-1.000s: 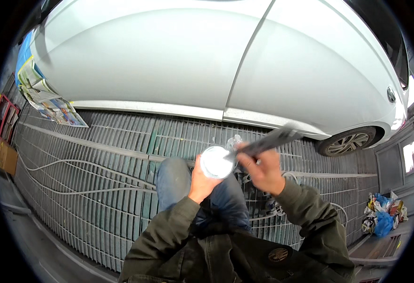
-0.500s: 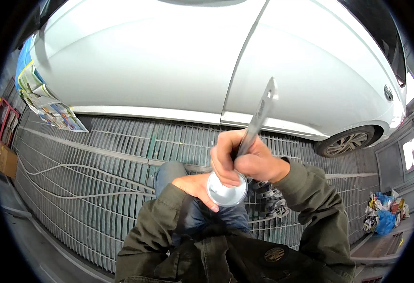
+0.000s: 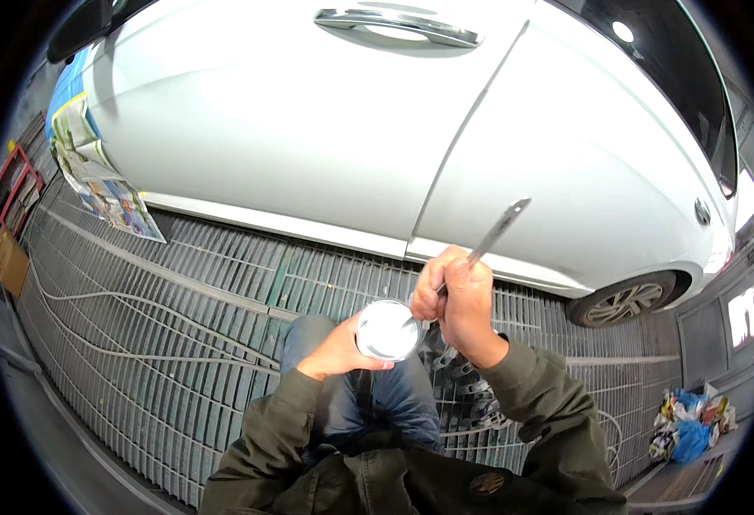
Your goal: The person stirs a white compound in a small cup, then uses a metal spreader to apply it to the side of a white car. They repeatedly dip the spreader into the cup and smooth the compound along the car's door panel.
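Note:
My left hand [image 3: 336,350] is wrapped round a round cup [image 3: 389,330] with white liquid in it, held above my knees. In my right hand [image 3: 459,300], closed in a fist, is a long flat metal stirring stick [image 3: 501,228]. Its upper end slants up and to the right, in front of the white car. Below the fist, the stick's lower end slopes toward the cup's right rim; whether it touches the liquid I cannot tell. The right fist is just right of the cup.
A white car [image 3: 291,129] stands ahead, with a chrome door handle [image 3: 398,27] and printed masking paper [image 3: 111,193] at its left. Hoses [image 3: 136,300] lie on the metal grating [image 3: 214,266]. Crumpled paper and blue plastic [image 3: 690,438] are piled at right, a cardboard box [image 3: 9,262] at left.
My right hand has moved from over the cup to its right, with the stick still in it. The cup shifted slightly left. My view has tilted up, bringing the door handle into sight.

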Demonstrator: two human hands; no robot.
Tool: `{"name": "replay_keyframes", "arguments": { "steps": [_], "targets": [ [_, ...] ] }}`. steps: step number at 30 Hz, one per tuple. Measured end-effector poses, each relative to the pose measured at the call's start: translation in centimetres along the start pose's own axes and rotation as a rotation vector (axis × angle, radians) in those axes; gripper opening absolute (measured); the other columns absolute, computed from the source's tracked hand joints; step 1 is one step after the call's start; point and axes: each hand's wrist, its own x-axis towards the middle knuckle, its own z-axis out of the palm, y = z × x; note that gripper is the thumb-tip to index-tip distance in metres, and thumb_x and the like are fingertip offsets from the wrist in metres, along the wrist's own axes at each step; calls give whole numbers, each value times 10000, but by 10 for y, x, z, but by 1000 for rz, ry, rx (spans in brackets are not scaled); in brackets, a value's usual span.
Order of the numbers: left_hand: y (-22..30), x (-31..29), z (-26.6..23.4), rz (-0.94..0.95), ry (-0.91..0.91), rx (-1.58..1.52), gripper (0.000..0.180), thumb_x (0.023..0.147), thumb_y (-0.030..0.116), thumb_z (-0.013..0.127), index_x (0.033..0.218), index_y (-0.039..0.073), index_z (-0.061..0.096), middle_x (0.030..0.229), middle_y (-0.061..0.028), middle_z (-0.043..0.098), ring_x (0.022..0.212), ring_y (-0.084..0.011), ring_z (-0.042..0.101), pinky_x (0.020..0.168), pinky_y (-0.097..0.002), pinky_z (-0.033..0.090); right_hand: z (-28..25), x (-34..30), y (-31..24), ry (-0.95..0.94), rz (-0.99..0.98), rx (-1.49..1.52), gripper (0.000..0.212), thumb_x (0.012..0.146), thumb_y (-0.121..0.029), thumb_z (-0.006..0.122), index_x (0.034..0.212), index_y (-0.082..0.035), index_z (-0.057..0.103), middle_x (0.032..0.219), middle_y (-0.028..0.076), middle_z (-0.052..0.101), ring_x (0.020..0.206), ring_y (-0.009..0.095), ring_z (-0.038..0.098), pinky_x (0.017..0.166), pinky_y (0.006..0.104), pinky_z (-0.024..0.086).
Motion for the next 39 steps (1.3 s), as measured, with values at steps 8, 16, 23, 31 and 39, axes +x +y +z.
{"name": "replay_keyframes", "arguments": {
  "steps": [8, 16, 23, 31, 39],
  "targets": [
    [-45, 10, 32, 83, 222, 47, 850, 665, 102, 857, 1389, 32, 417, 1274, -96, 522, 1203, -199, 503, 1021, -338, 404, 9, 12, -6, -87, -73, 44, 477, 1037, -403, 442, 803, 2, 539, 738, 81, 505, 612, 177, 524, 606, 350, 487],
    [-41, 15, 35, 88, 410, 107, 803, 633, 136, 895, 1308, 32, 473, 1250, -100, 568, 1168, -205, 550, 996, -352, 444, -10, -9, 20, -173, -20, -5, 433, 961, -366, 621, 721, -13, 548, 676, 23, 517, 602, 113, 468, 569, 285, 392],
    [-55, 10, 44, 182, 532, 229, 813, 630, 152, 905, 1303, 39, 462, 1215, -119, 597, 1127, -215, 584, 956, -351, 475, 7, -14, 12, -146, -69, 25, 526, 993, -372, 534, 594, -54, 409, 558, 34, 387, 517, 159, 344, 509, 322, 301],
    [-61, 10, 47, 173, 605, 208, 804, 614, 133, 908, 1270, 22, 456, 1211, -135, 596, 1104, -242, 597, 945, -366, 484, -1, -26, 22, -104, -86, 76, 500, 962, -390, 598, 639, -39, 446, 637, 15, 436, 604, 127, 390, 564, 295, 330],
    [-72, 12, 49, 230, 585, 129, 867, 655, 66, 864, 1372, 17, 379, 1290, -142, 531, 1208, -240, 528, 1014, -362, 434, 0, -31, 32, -45, -79, 5, 430, 971, -347, 594, 698, -30, 495, 658, 18, 473, 616, 115, 418, 573, 293, 344]
  ]
}}
